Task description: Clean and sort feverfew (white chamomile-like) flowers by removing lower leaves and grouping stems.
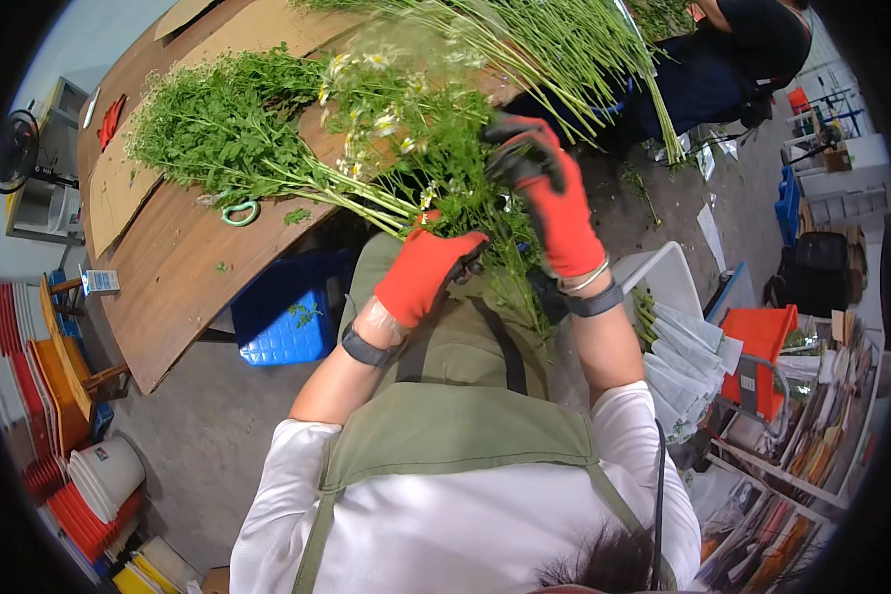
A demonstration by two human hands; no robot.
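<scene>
Head view: left hand in red glove (424,272), fingers closed round the stems of the bunch of small white daisy-like flowers on thin green stems (426,148) at 12 o'clock; right hand in red-black glove (549,198) pinches into it. Likely light, floppy, fragile; grip low on stems. Blue plastic crate (287,312) under wooden table (183,257) holds leaf scraps.

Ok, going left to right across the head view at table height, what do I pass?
Fan → red tool → green scissors → left hand → right hand → black bag.
</scene>
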